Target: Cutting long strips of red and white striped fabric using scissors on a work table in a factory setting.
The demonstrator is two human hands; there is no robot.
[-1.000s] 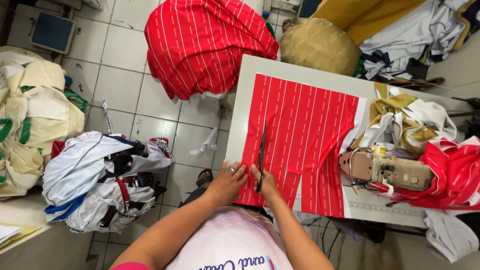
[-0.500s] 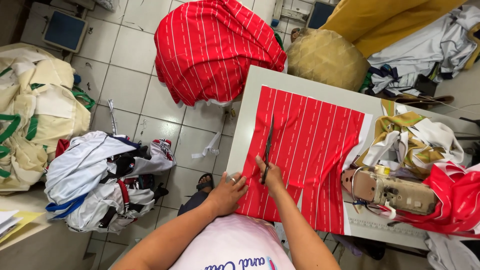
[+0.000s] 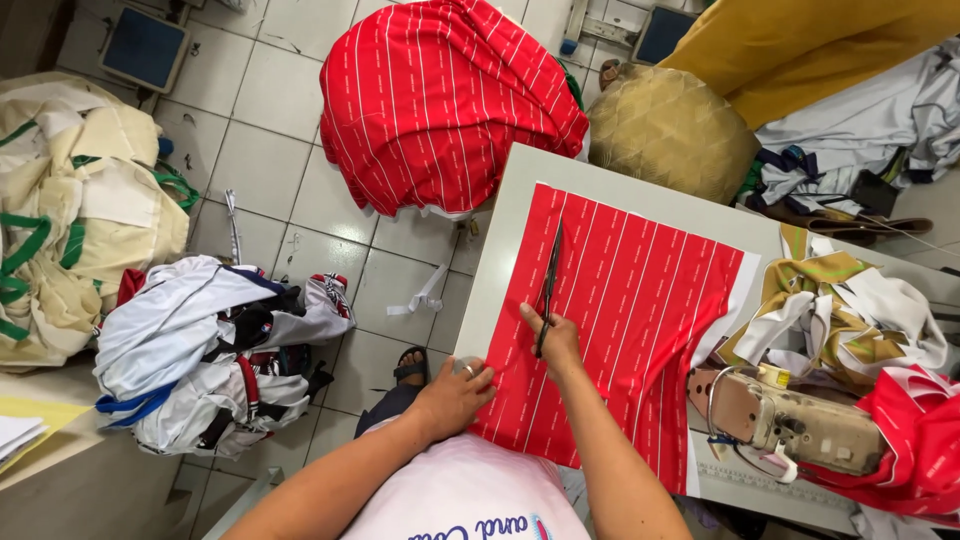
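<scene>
Cutting along red fabric [image 3: 620,320] with thin white stripes, the right hand [image 3: 553,338] is clenched around the handles of dark, long-bladed scissors [image 3: 548,285]; the blades point away from the body, lying on the cloth near its left border. The left hand [image 3: 452,395] presses flat, fingers spread, on the near left corner of the cloth, just at the table's edge, grasping nothing. The fabric lies smooth and flat on a pale grey table [image 3: 510,215], a narrow bare strip of tabletop showing along its left and far edges. To the right, crumpled white and olive cloth [image 3: 850,310] crowds the fabric's edge, and a worn beige sewing machine [image 3: 790,425] sits near its lower right side, beside bunched red material [image 3: 925,440]. Beyond the table's far corner hangs a rounded heap of the same red striped cloth [image 3: 440,100], beside a quilted tan cushion [image 3: 670,130]. On the tiled floor [image 3: 260,110] at left lie soft piles of white garments [image 3: 200,350] and cream-and-green textiles [image 3: 70,250], leaving a strip of open tile beside the table.
</scene>
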